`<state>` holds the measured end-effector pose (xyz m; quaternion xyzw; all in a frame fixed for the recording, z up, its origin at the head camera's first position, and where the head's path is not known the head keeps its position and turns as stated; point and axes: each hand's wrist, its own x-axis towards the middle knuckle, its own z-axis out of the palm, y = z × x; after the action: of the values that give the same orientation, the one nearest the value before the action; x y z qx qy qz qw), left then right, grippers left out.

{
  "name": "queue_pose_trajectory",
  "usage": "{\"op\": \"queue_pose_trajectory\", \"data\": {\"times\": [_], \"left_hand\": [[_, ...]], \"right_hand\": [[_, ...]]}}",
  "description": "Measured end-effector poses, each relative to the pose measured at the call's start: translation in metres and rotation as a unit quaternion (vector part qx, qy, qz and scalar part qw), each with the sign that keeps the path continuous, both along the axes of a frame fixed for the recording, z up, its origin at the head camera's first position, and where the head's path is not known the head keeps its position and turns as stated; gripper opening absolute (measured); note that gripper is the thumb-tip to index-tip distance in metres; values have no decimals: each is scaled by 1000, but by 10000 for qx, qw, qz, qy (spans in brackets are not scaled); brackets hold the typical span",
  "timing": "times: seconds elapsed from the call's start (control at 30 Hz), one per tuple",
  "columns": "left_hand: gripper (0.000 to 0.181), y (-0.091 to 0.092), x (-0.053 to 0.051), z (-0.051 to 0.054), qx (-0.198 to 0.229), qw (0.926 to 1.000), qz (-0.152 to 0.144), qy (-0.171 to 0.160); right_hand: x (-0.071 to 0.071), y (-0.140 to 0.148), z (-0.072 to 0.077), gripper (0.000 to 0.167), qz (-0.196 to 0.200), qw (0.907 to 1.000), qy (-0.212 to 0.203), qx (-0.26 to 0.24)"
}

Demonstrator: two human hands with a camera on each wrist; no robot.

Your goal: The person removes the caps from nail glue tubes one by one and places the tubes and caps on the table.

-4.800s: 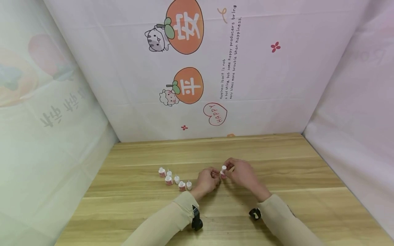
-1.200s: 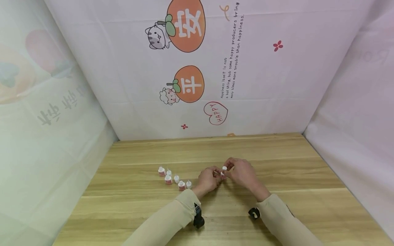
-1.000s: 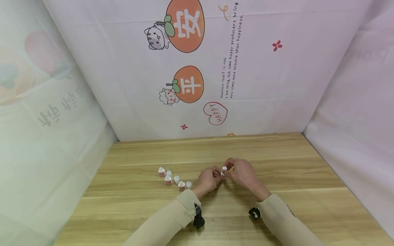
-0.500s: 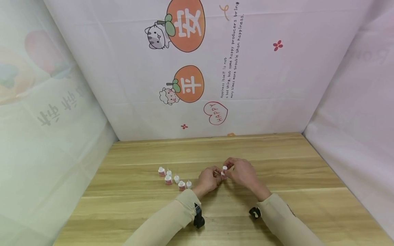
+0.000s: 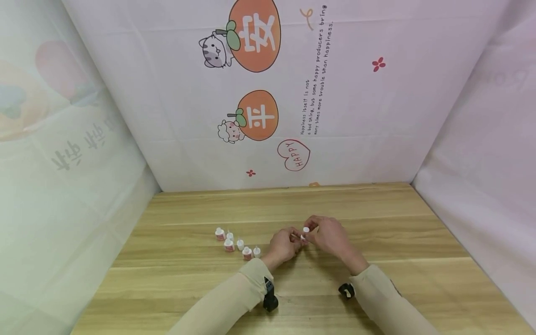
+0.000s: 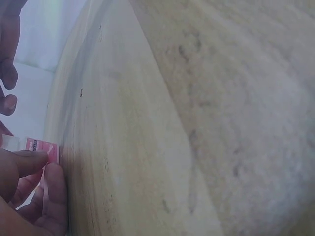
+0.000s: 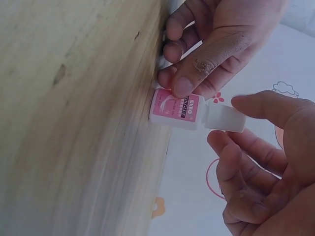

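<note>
A small white bottle with a pink label reading NAIL GLUE (image 7: 176,109) stands on the table between my hands. My left hand (image 5: 283,245) pinches its body low down, thumb across the label. At the bottle's neck sits a white cap (image 7: 226,118), which my right hand (image 5: 331,236) holds between thumb and fingertips. A narrow strip of neck shows under the cap in the right wrist view. In the left wrist view, the bottle's pink label (image 6: 43,147) shows beside my left fingers, partly covered.
Left of my hands stand three similar open bottles (image 5: 229,247) with white necks. Beside each is a white piece with a thin upright tip (image 5: 240,244). The wooden table (image 5: 188,288) ends at a printed cloth wall (image 5: 347,149) behind, with cloth at both sides.
Both hands keep their places on the bottle and cap. Only slight shifts of the fingers and bottle show. The bottles on the left have not moved.
</note>
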<state>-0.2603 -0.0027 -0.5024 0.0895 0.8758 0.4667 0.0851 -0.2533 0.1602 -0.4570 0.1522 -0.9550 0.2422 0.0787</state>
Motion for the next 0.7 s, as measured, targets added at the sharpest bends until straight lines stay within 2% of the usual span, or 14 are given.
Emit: {"op": "queue_pose_trajectory", "data": {"times": [0.7], "left_hand": [[7, 0, 0, -2, -82, 9999, 29, 130]], "right_hand": [[-1, 1, -2, 13, -14, 9999, -92, -96]]}}
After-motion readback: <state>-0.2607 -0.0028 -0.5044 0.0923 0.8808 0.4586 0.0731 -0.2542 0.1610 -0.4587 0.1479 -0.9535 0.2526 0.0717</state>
